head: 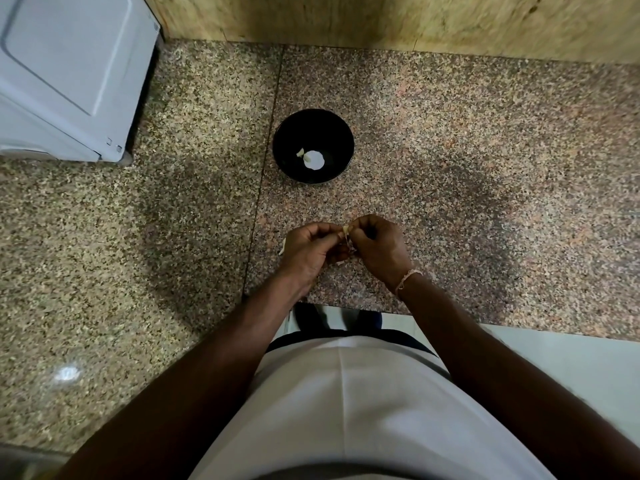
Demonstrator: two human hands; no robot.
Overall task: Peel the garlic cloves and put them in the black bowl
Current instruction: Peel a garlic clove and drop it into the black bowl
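A black bowl stands on the speckled granite counter, beyond my hands. Inside it lie a small pale peeled clove and a white round patch that may be glare. My left hand and my right hand meet near the counter's front edge. Both pinch a small garlic clove between their fingertips, and a thin strip of skin hangs down from it. Bits of pale peel show beside and under my left hand.
A white appliance fills the back left of the counter. A yellowish stone wall runs along the back. The counter's front edge lies just under my wrists, with the floor below.
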